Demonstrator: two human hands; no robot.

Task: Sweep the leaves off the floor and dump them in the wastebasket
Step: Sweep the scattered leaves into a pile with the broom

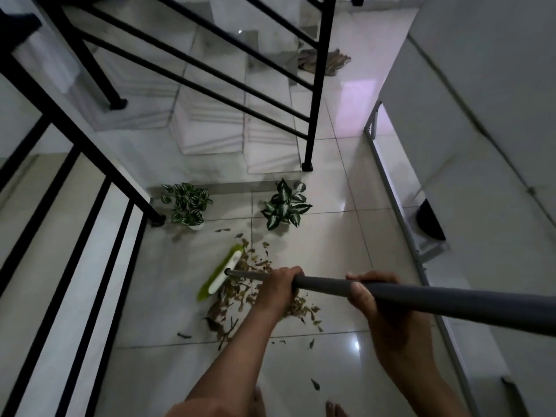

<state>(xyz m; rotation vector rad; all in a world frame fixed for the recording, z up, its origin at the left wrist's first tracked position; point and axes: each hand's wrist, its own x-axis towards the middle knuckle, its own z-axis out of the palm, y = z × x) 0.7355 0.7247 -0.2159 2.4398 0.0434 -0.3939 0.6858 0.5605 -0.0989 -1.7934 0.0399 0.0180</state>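
Both hands on the broom handle (391,293); left hand (278,288) fingers wrapped round it lower down, right hand (371,294) fingers curled round it further up; green n white broom head (224,273) sits on the floor (331,371) just past the left fingers, touching the pile of dry leaves (240,291) that's right under them; 2 potted plants (285,204) further out by the stairs (210,130).

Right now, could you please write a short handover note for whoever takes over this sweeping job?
Left hand grips the grey broom handle lower down; right hand grips it higher up. The green broom head rests on the floor at the left edge of the dry leaf pile. Most leaves are gathered; strays lie nearer the feet. Two potted plants stand beyond. Left: collect strays and dump everything. No wastebasket clearly in view.
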